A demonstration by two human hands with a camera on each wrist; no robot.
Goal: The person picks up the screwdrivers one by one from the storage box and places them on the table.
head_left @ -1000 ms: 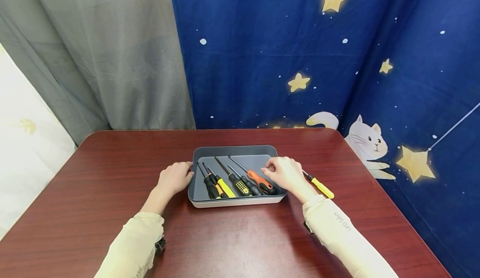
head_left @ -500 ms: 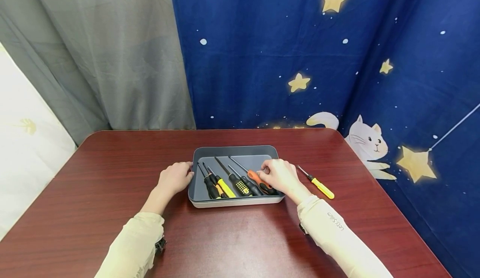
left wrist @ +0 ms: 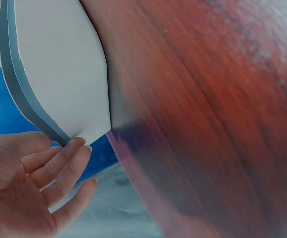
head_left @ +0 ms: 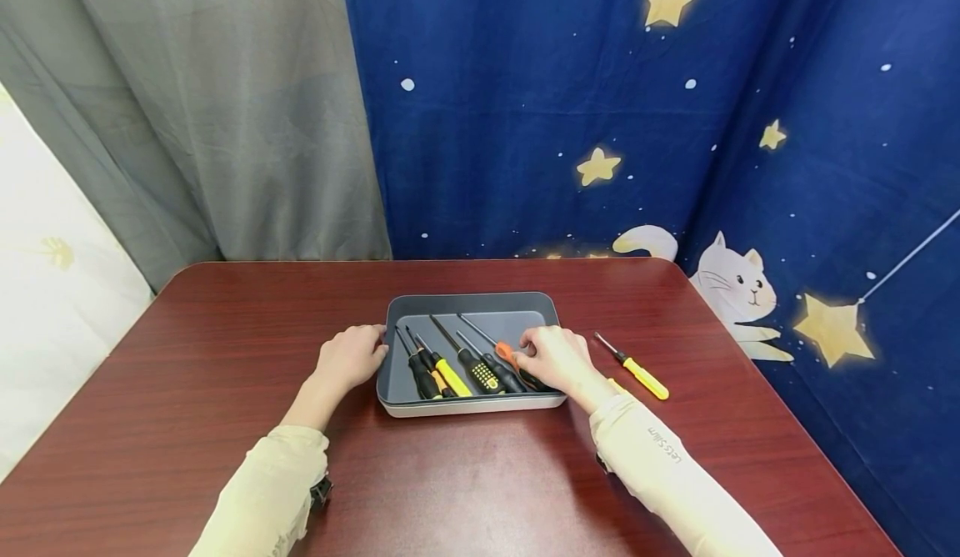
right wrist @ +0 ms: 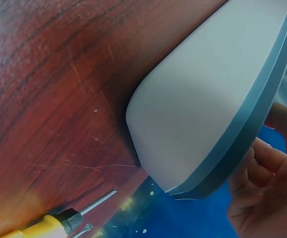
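Observation:
A grey-lined tray (head_left: pixel 513 300) with white outer walls holds several screwdrivers lying side by side, one yellow-and-black (head_left: pixel 452 373). My left hand (head_left: pixel 351 355) grips the tray's left rim; in the left wrist view its fingers (left wrist: pixel 66 173) lie against the white outer wall. Over the tray's right side, my right hand (head_left: pixel 557 358) has its thumb and curled fingers at the handle of an orange-and-black screwdriver (head_left: pixel 504 350). Most of that handle is hidden under the hand. In the right wrist view the tray's wall blocks what the fingers (right wrist: pixel 267 163) hold.
On the table (head_left: pixel 225 332), right of the tray, lies a yellow-handled screwdriver (head_left: pixel 645 378). A second yellow handle (head_left: pixel 617 385) shows partly behind the right sleeve. Behind the table's far edge hang a grey curtain (head_left: pixel 277 123) and a blue star-print curtain (head_left: pixel 510 123).
My right hand has moved left and slightly lower, from the tray's right side onto the orange-and-black screwdriver, uncovering the yellow-handled screwdriver's shaft. The left hand and tray have stayed put.

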